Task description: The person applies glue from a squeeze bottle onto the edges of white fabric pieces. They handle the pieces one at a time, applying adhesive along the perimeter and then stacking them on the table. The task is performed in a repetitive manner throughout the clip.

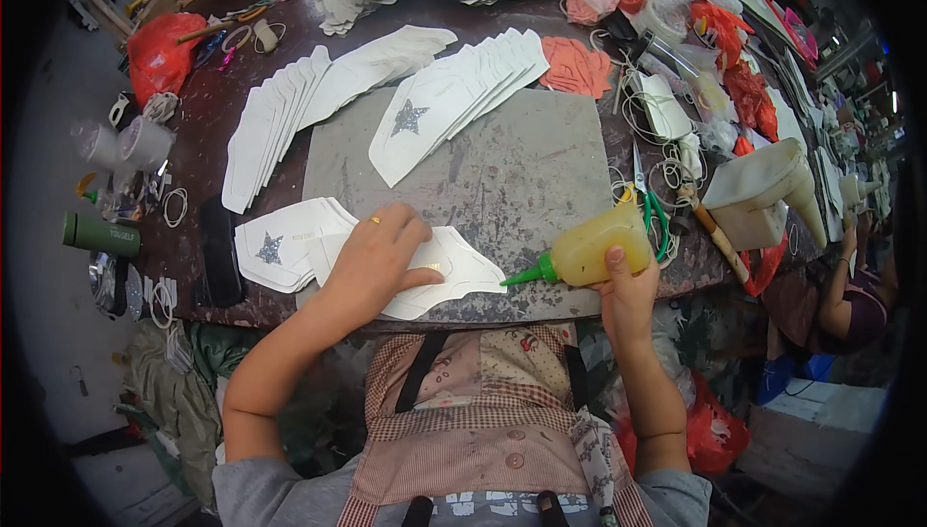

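Note:
My right hand (628, 290) is closed around a squeeze bottle (603, 245) of yellowish liquid, held tilted on its side. Its green nozzle points left, and the tip meets or nearly meets the pointed right end of a white cut piece (463, 266), which resembles a shoe upper. My left hand (377, 261) rests on the white pieces, thumb spread from the fingers, pressing down rather than gripping; its palm hides part of them. Left of it lies a small fanned stack (280, 249) of similar pieces, the top one bearing a glittery silver star.
A grey board (541, 160) lies on the dark table. Beyond are fanned white stacks (463, 92), (280, 131) and orange pieces (576, 66). Green-handled scissors (657, 223), a white plastic container (763, 189) and cords crowd the right. A green bottle (101, 234) stands far left; another person's arm (838, 285) shows far right.

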`<action>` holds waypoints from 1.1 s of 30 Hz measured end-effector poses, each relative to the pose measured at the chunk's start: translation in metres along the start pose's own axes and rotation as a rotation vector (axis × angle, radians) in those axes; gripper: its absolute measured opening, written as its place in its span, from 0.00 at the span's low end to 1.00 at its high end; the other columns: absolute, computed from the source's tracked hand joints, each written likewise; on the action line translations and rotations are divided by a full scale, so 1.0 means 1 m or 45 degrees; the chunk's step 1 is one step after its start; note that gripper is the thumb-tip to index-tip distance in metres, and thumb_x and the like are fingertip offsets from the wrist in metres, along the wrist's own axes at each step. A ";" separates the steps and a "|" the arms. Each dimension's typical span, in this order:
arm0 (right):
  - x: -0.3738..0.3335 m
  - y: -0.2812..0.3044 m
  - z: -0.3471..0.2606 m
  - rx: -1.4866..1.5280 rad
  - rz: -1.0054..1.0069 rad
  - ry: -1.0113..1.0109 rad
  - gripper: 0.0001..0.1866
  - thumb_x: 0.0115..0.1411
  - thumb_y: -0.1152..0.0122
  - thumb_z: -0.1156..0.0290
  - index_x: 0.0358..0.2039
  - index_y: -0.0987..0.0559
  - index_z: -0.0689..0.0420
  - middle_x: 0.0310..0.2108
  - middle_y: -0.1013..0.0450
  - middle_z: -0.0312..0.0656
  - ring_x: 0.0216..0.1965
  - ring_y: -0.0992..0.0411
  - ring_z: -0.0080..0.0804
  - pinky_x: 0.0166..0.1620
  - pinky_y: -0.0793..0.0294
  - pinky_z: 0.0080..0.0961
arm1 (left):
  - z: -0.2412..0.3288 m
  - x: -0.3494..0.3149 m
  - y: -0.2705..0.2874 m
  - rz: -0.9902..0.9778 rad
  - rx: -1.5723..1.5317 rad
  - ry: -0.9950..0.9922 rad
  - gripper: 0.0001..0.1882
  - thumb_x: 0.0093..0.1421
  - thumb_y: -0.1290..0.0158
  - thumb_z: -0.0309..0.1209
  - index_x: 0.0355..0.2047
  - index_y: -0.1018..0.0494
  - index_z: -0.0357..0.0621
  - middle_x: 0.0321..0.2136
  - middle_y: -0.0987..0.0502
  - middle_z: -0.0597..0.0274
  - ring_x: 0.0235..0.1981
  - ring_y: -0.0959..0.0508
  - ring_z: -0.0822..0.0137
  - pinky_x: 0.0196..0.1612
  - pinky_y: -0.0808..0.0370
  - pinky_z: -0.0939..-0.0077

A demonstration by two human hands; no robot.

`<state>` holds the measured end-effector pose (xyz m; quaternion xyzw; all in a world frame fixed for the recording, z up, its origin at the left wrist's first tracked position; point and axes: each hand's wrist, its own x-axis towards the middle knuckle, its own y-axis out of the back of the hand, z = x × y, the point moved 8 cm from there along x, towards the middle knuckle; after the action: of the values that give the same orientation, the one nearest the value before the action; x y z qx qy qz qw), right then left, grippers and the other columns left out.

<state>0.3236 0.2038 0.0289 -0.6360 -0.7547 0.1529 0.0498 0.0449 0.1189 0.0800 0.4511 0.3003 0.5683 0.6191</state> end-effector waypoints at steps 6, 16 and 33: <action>-0.008 0.003 -0.008 0.295 -0.028 -0.098 0.27 0.67 0.42 0.55 0.58 0.34 0.60 0.51 0.29 0.44 0.52 0.27 0.39 0.53 0.23 0.46 | 0.001 -0.004 0.023 0.155 -0.136 0.043 0.26 0.54 0.36 0.33 0.51 0.34 0.42 0.43 0.27 0.51 0.42 0.25 0.54 0.43 0.29 0.62; 0.016 0.008 0.012 0.537 0.146 0.247 0.30 0.67 0.45 0.50 0.62 0.35 0.54 0.57 0.31 0.44 0.54 0.28 0.40 0.51 0.21 0.45 | -0.157 0.108 0.047 0.410 -0.628 0.467 0.28 0.58 0.40 0.28 0.56 0.40 0.41 0.31 0.22 0.57 0.32 0.23 0.67 0.41 0.28 0.72; 0.024 0.021 0.025 0.755 0.217 0.060 0.32 0.65 0.44 0.48 0.62 0.35 0.53 0.58 0.32 0.44 0.55 0.28 0.41 0.51 0.20 0.46 | -0.102 -0.085 0.063 0.354 0.205 0.442 0.30 0.55 0.38 0.42 0.53 0.29 0.37 0.52 0.26 0.49 0.55 0.29 0.49 0.60 0.36 0.54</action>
<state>0.3321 0.2258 -0.0033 -0.6580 -0.6199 0.3552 0.2377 -0.0873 0.0553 0.0832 0.4316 0.3815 0.6914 0.4360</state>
